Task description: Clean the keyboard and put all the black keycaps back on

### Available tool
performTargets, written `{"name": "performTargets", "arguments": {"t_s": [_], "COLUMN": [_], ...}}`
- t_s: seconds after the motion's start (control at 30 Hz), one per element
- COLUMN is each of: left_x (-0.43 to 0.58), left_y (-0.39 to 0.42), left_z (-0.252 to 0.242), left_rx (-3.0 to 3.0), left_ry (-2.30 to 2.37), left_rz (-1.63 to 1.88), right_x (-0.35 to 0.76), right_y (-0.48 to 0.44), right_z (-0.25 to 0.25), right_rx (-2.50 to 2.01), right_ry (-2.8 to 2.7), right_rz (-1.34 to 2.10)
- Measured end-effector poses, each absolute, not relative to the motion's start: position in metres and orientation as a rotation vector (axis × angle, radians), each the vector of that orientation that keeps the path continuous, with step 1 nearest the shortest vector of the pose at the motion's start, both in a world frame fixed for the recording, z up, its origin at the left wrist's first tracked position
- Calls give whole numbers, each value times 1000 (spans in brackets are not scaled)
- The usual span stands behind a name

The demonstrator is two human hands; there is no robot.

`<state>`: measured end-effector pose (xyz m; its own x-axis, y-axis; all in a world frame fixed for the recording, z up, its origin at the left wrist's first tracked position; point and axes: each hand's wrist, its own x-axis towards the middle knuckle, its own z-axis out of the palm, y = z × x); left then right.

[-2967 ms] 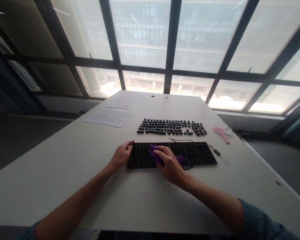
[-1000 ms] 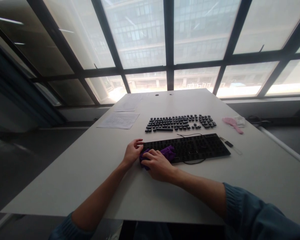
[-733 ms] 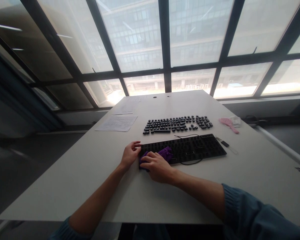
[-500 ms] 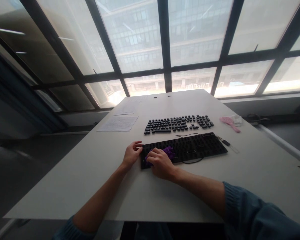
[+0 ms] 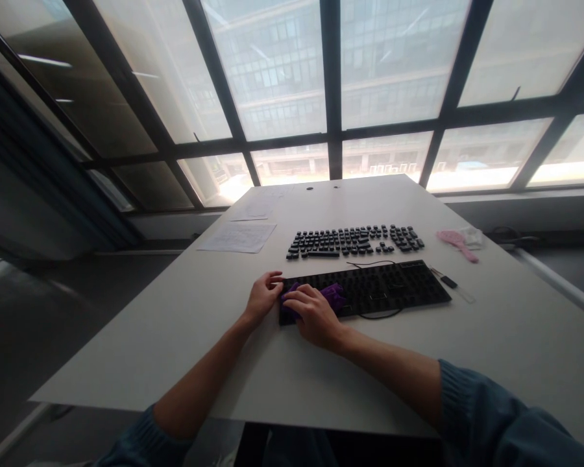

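Note:
A black keyboard base (image 5: 409, 285) with its keycaps off lies slightly askew on the white desk. My left hand (image 5: 263, 298) grips its left end, thumb and fingers at the edge. Under my right hand (image 5: 316, 318), a crumpled purple cloth (image 5: 335, 296) is pressed onto the left part of the base. The fingers of that hand are bent over the cloth and hide part of it. Beyond the base, the loose black keycaps (image 5: 355, 240) are laid out in keyboard order.
At the right are a pink brush-like item (image 5: 457, 244), a crumpled clear wrapper (image 5: 473, 237) and a small dark tool with wire loops (image 5: 448, 281). Paper sheets (image 5: 238, 237) lie at the left. A black cable (image 5: 382, 316) shows by the base's near edge. Windows stand behind the desk.
My right hand has slid slightly left and away from me over the base with the cloth. The left hand keeps its place at the edge. The whole view has shifted a little.

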<state>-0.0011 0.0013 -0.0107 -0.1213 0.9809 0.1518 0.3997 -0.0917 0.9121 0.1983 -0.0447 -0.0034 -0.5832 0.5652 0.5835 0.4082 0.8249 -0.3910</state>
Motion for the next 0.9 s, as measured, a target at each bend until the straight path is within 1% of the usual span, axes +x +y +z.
{"name": "performTargets", "arguments": {"t_s": [0.17,0.5,0.63,0.8,0.9], "left_x": [-2,0,-1,-2,-3], "left_y": [2,1,1,3,4], "left_z": [-12,-11,-10,-12,-13], "left_rx": [1508,1501,1514,1519,1521], "left_ry": [1551,1526,1504,1546,1537], "left_rz": [1215,1227,1212,1217,1216], "right_x": [193,191,192,192,191], "right_y": [-46,-46,-42,-41,-41], "right_z": [-1,-7,-9,-9,-7], "right_rx": [-624,-647,-781,-768,-884], "right_ry": [-2440,-2266,-2101,-2384,-2344], "right_rz": [324,456,389,254,196]}}
